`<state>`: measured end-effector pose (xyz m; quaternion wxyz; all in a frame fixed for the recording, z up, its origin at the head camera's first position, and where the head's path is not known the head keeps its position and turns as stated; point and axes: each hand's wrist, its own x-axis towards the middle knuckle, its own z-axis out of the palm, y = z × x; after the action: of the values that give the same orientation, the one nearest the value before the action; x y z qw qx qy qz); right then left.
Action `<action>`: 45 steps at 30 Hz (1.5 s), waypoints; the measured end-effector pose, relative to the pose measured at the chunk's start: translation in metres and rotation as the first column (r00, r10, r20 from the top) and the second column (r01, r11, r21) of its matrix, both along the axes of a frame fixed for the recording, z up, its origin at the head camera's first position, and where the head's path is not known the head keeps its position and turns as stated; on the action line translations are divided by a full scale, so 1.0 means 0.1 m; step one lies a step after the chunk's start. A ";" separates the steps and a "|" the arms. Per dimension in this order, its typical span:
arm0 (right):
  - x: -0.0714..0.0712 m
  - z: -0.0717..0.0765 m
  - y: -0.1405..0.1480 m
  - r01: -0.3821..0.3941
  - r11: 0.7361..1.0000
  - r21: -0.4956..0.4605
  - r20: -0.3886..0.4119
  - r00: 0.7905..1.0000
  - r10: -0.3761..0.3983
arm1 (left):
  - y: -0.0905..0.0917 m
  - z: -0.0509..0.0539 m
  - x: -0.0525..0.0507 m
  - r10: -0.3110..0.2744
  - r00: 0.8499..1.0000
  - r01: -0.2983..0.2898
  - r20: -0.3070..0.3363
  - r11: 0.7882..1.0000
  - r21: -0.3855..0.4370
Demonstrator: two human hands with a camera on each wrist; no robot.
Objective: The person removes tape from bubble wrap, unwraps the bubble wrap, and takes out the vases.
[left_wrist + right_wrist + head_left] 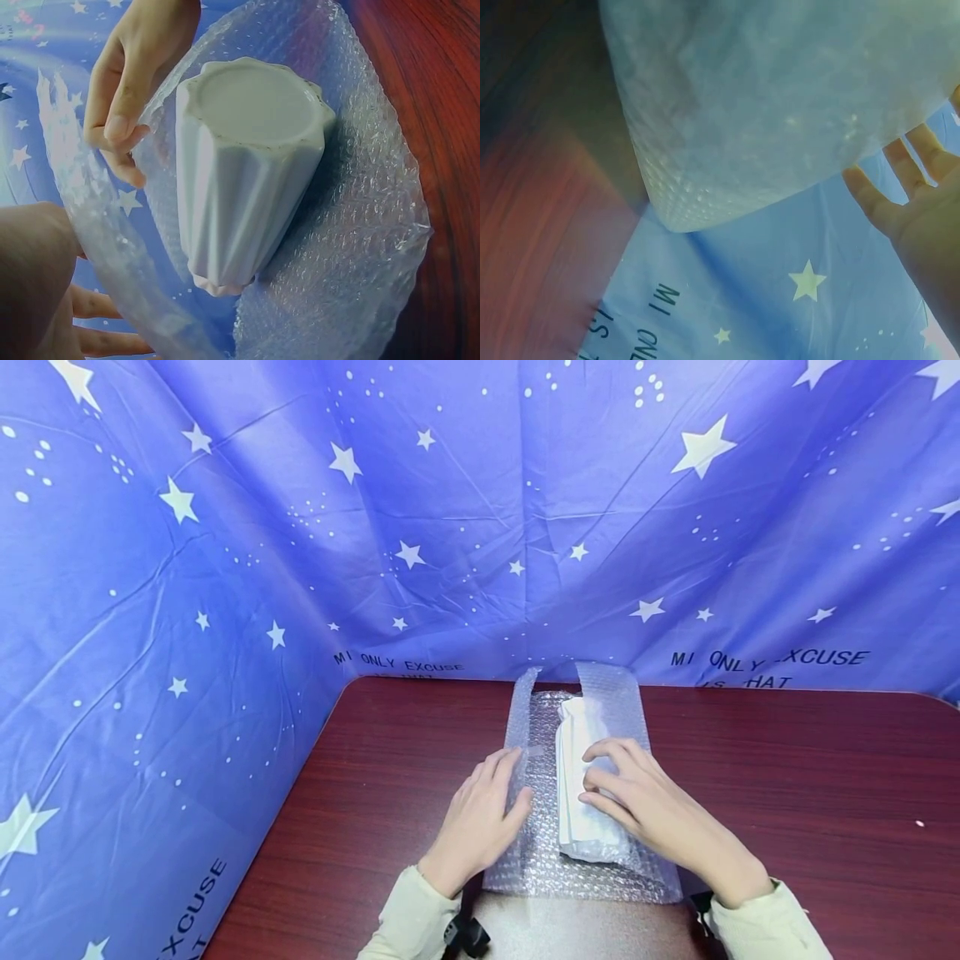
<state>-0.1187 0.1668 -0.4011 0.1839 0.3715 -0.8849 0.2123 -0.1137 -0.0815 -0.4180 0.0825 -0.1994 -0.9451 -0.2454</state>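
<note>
Pale sleeves (415, 910) sit closest of all, low in the head view, and just past them, here are your two hands. Your left hand (480, 822) is spread, fingers straight and together, thumb held off, laid against the left flap (521, 706) of the bubble wrap (536, 872) with no grip on it that shows. Your right hand (652, 797) is half curled, fingers bent over by the right flap (618, 697); whether they pinch that plastic or merely touch it, I can't tell. Between them, on the wrap, look: the white fluted vase (574, 810), down on its side, round base (259, 101) facing you, narrow neck pointing to the far edge of the table (382, 760). Long axis near to far, then, roughly square to that edge. And there's the relation to watch, by my reading: your right hand is the nearer one, right up at the vase's right flank, while a strip of wrap separates your left from it. The wrap itself runs out to the table's far edge, and beyond that edge hangs the starry blue curtain (450, 510).
</note>
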 end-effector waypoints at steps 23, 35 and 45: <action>0.00 0.09 0.23 0.074 0.997 0.015 0.054 0.996 -0.075 | -0.10 0.00 -0.06 0.040 0.999 -0.040 0.003 0.999 0.007; 0.00 0.07 0.36 0.078 0.997 -0.005 0.039 0.996 -0.078 | -0.12 0.02 -0.06 0.048 0.997 -0.050 0.052 0.998 0.044; -0.02 0.09 0.48 0.092 0.996 0.009 0.038 0.995 -0.092 | -0.14 0.02 -0.07 0.053 0.998 -0.055 0.042 0.997 0.045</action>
<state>-0.1203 0.2152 -0.3921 0.1751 0.3269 -0.9052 0.2077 -0.1208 -0.0959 -0.4161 0.0743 -0.1665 -0.9457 -0.2690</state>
